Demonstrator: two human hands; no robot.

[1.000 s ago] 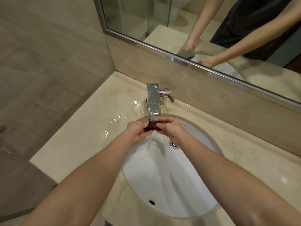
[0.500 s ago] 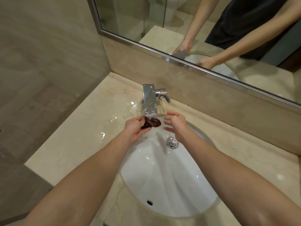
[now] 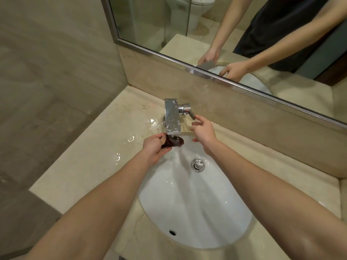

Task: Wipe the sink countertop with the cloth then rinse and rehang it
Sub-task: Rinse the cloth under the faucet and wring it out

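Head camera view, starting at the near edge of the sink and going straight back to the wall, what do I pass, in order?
Overflow hole → drain plug → cloth → faucet → mirror frame.

Mirror (image 3: 142, 21): steel-framed, on the wall above the backsplash.
Toilet (image 3: 199, 8): white, reflected at the mirror's top.
Backsplash (image 3: 244, 117): beige stone.
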